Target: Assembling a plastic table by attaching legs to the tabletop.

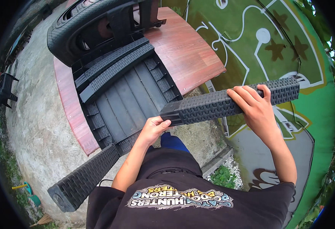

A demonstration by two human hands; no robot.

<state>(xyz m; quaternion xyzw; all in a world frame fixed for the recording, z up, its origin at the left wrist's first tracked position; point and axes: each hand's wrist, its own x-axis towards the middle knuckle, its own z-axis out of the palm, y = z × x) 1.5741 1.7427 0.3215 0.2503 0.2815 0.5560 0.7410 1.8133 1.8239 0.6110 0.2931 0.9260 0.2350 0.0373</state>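
A black plastic chair seat [127, 100] with a woven pattern lies upside down on the table, its ribbed hollow underside facing up. A long black woven-pattern chair leg [213, 105] reaches out to the right from the seat's near right corner. My right hand [253, 101] is wrapped over the leg's upper side, past its middle. My left hand [155, 129] grips the leg's inner end, thumb on top, next to the seat corner. Another leg [85, 177] sticks out from the near left corner, untouched. Whether the held leg is seated in the corner, I cannot tell.
Two loose woven strips [116, 70] lie across the far part of the seat. Beyond them stands a black chair back [98, 28]. The table [186, 49] has a reddish wood-look top. A painted green wall [236, 38] rises at right; a dark plastic piece [2, 89] stands far left.
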